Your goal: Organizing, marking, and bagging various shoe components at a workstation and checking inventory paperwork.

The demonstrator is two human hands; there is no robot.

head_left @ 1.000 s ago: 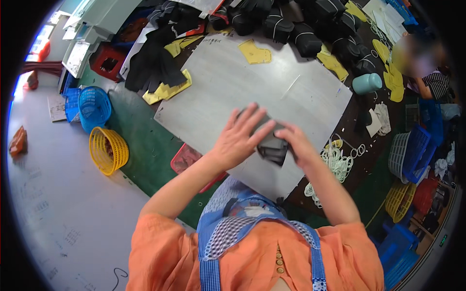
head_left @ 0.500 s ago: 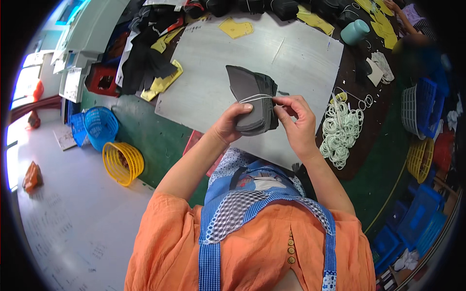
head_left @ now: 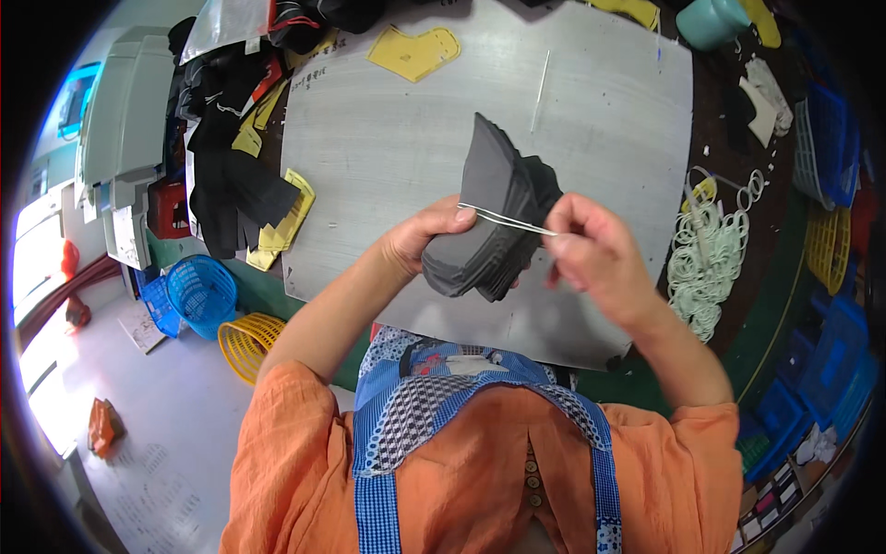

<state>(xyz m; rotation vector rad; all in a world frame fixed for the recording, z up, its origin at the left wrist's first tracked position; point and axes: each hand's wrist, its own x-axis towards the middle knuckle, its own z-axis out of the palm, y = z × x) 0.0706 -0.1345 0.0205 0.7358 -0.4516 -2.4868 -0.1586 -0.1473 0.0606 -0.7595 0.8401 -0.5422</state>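
Observation:
My left hand [head_left: 423,236] is closed around a thick stack of dark grey cut pieces [head_left: 489,171], its thumb across the top piece. The stack is held tilted above the grey work board, its pointed end away from me. A thin white elastic band [head_left: 503,220] runs in two strands across the stack, from beside my left thumb to my right hand. At the stack's right side, my right hand [head_left: 598,258] pinches the band between thumb and fingers and holds it taut. The underside of the stack and most of my left fingers are hidden.
A grey board [head_left: 369,138] covers the table's middle. Pale green loops [head_left: 709,268] lie heaped at its right, with scissors [head_left: 752,189] beside them. Yellow templates [head_left: 413,53] and black pieces [head_left: 231,194] lie far and left. Blue [head_left: 198,288] and yellow baskets [head_left: 247,343] stand on the floor.
My right hand has moved right and toward me, drawing the band out from the stack's edge. The stack has turned and tilted in my left hand. The whole view has shifted.

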